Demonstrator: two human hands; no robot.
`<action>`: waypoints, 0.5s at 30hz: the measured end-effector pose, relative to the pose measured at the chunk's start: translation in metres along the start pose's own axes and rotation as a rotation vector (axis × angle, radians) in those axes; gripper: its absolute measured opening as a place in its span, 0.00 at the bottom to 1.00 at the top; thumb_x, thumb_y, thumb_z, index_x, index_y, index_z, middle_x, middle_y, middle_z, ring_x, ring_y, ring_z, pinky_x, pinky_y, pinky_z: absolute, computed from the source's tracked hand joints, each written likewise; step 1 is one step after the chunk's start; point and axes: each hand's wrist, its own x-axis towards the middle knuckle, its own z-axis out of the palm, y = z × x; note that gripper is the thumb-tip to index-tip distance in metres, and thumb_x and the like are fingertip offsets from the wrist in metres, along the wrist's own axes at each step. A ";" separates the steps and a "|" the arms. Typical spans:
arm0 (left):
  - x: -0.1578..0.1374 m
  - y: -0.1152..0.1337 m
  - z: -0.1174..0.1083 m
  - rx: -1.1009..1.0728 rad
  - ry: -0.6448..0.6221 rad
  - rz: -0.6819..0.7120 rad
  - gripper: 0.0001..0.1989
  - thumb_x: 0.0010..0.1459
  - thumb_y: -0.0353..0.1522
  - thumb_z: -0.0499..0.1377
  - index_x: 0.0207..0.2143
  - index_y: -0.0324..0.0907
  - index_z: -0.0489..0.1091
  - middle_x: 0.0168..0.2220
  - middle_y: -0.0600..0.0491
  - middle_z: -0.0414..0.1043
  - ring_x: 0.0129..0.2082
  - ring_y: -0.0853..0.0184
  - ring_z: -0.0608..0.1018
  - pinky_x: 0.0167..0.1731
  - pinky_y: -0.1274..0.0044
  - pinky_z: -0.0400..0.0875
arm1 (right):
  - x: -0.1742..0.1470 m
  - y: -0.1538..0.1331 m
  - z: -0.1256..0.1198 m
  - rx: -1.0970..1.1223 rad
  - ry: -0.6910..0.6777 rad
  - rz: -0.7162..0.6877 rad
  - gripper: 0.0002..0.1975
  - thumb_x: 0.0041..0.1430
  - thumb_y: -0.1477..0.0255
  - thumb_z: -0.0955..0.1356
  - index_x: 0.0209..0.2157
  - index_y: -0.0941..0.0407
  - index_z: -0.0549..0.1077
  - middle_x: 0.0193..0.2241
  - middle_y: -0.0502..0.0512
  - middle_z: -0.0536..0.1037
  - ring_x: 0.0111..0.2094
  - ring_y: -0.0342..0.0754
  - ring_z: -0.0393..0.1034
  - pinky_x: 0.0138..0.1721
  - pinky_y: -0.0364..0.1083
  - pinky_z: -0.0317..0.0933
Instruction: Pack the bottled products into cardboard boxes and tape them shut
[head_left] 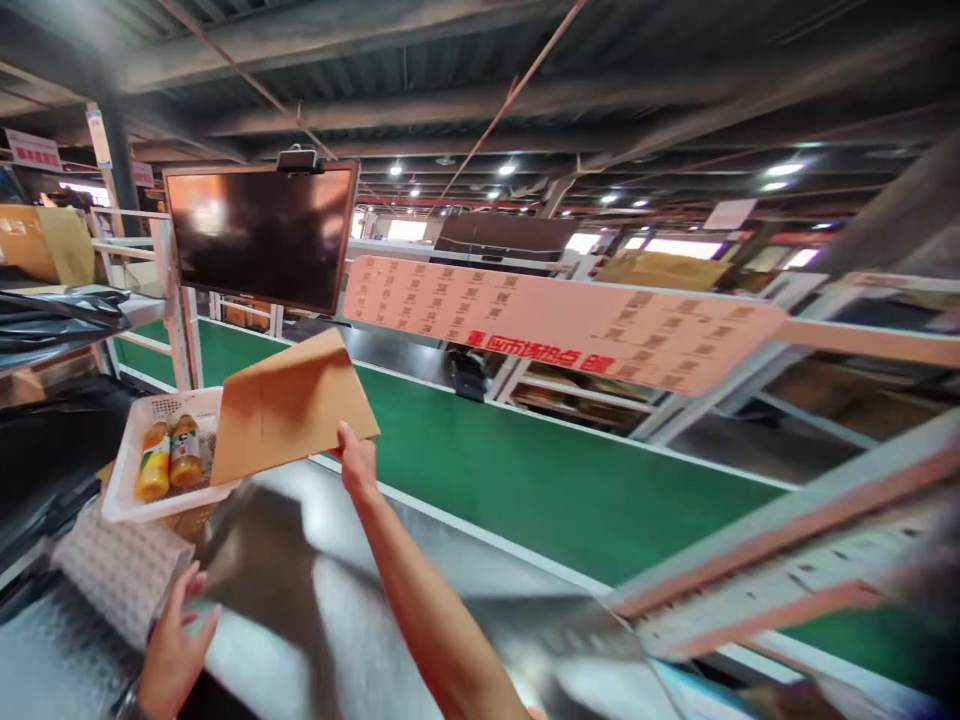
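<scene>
My right hand (358, 462) grips a flat brown cardboard piece (292, 405) by its lower right corner, holding it up over the metal table (360, 640). The cardboard covers the right part of a white plastic basket (124, 480). Inside the basket lie two juice bottles, an orange-yellow one (154, 465) and a darker amber one (185, 455). My left hand (178, 640) is low at the left, fingers apart and holding nothing. Close beside it is a roll of bubble wrap (124, 570); I cannot tell whether they touch.
A green conveyor belt (525, 470) runs behind the table. Above it are a dark monitor (259, 235) and a long pinkish board with printed codes (562, 315). A white metal frame (795, 560) slants across the right. Black plastic (52, 430) lies at the left.
</scene>
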 end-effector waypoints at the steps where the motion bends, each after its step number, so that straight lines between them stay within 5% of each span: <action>1: -0.004 0.010 0.010 0.053 0.042 0.079 0.45 0.52 0.56 0.70 0.67 0.49 0.66 0.67 0.37 0.76 0.66 0.40 0.79 0.62 0.51 0.80 | -0.013 -0.007 -0.031 0.011 0.068 0.004 0.37 0.58 0.54 0.74 0.63 0.61 0.73 0.52 0.63 0.86 0.54 0.61 0.78 0.48 0.57 0.78; 5: -0.020 0.052 0.065 0.191 0.141 0.401 0.50 0.55 0.50 0.72 0.75 0.52 0.58 0.80 0.41 0.55 0.80 0.40 0.60 0.77 0.44 0.61 | -0.076 -0.025 -0.169 0.091 0.311 0.063 0.51 0.46 0.56 0.78 0.72 0.50 0.67 0.60 0.60 0.84 0.56 0.64 0.80 0.41 0.54 0.81; 8: -0.029 0.076 0.105 0.185 -0.086 0.550 0.26 0.57 0.47 0.70 0.59 0.60 0.79 0.73 0.50 0.71 0.79 0.43 0.62 0.80 0.45 0.56 | -0.123 -0.024 -0.263 0.112 0.424 0.170 0.55 0.43 0.60 0.78 0.74 0.46 0.65 0.57 0.59 0.86 0.51 0.64 0.83 0.41 0.56 0.82; 10: -0.035 0.088 0.126 0.156 -0.387 0.530 0.14 0.58 0.49 0.69 0.45 0.61 0.86 0.58 0.49 0.85 0.70 0.42 0.77 0.79 0.45 0.59 | -0.148 -0.021 -0.311 0.095 0.458 0.227 0.55 0.44 0.59 0.79 0.74 0.45 0.64 0.57 0.58 0.86 0.51 0.66 0.83 0.43 0.59 0.83; 12: -0.041 0.099 0.143 0.114 -0.589 0.425 0.14 0.56 0.52 0.69 0.40 0.61 0.88 0.47 0.50 0.89 0.58 0.43 0.86 0.77 0.47 0.63 | -0.166 -0.017 -0.347 0.039 0.462 0.215 0.53 0.47 0.53 0.80 0.74 0.43 0.64 0.59 0.56 0.84 0.57 0.66 0.81 0.48 0.60 0.82; 15: -0.052 0.114 0.160 0.129 -0.626 0.235 0.18 0.53 0.56 0.71 0.37 0.57 0.89 0.45 0.49 0.90 0.53 0.44 0.88 0.72 0.50 0.71 | -0.178 -0.008 -0.381 -0.120 0.441 0.096 0.47 0.53 0.44 0.77 0.71 0.44 0.67 0.65 0.56 0.79 0.69 0.61 0.72 0.66 0.59 0.73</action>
